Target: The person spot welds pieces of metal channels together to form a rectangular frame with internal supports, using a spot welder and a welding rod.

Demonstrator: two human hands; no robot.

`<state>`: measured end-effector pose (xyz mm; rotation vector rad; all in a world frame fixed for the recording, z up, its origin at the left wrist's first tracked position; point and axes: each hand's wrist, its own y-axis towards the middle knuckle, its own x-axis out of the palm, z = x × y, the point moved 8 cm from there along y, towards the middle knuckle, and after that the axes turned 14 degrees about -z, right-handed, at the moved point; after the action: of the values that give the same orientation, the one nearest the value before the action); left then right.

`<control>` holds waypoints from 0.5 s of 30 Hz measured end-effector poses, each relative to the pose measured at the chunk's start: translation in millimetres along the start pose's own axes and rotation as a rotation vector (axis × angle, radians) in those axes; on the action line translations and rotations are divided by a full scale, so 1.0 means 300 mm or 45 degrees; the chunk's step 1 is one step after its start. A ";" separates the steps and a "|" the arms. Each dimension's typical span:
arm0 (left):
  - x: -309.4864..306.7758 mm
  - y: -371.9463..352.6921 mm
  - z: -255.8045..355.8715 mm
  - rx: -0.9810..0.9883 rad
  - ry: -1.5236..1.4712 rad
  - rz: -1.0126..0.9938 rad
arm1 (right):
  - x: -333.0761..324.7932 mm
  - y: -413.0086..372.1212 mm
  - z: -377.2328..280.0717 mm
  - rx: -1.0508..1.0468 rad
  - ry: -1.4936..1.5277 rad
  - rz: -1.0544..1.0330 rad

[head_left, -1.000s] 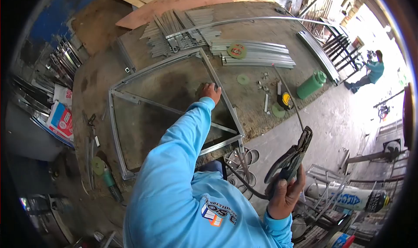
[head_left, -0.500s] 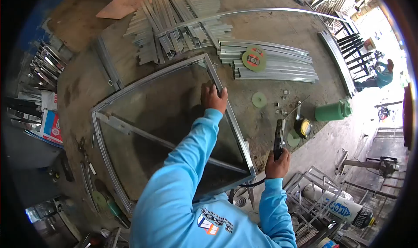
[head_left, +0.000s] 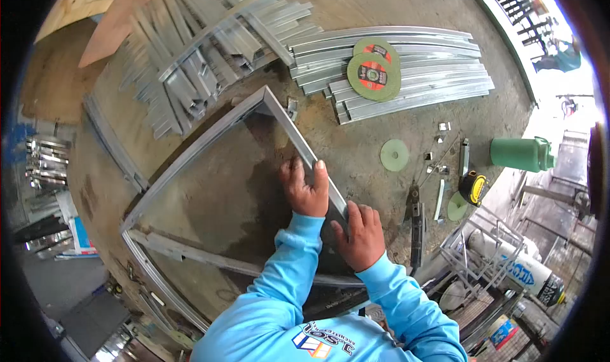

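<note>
A metal frame [head_left: 197, 143] of square tube with a cross bar [head_left: 210, 255] lies on the worktable. My left hand [head_left: 306, 187] is closed around its right-hand rail, thumb on the outer side and fingers on the inner. Just nearer to me, my right hand [head_left: 362, 236] grips the same rail, with its fingers over the top and its thumb inside. A black welding electrode holder [head_left: 416, 235], a thin rod at its far end, rests on the table to the right of my right hand.
Cut metal channels [head_left: 413, 69] lie beyond the frame, two green cutting discs [head_left: 375, 76] on top. More strips [head_left: 197, 50] are piled at far left. A tape measure [head_left: 473, 188], a green bottle [head_left: 522, 154] and a loose disc [head_left: 394, 155] lie right. A gas cylinder [head_left: 515, 266] stands below.
My right hand has put the electrode holder down on the table and moved left onto the frame's rail. My left hand stays on that rail. The view has shifted closer to the table.
</note>
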<state>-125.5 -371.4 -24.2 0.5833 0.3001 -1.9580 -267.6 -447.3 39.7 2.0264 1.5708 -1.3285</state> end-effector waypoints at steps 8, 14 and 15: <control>0.013 -0.010 -0.022 -0.136 -0.237 -0.049 | 0.048 0.015 0.053 0.039 0.000 0.047; 0.015 -0.003 -0.013 -0.062 -0.115 -0.084 | 0.068 0.015 0.060 0.053 -0.037 -0.046; 0.011 -0.007 -0.010 -0.057 -0.087 -0.086 | 0.068 0.013 0.058 0.038 -0.047 -0.042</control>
<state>-127.8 -371.7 -28.5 0.4819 0.3237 -2.0265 -273.1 -447.5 13.2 1.9899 1.5846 -1.4009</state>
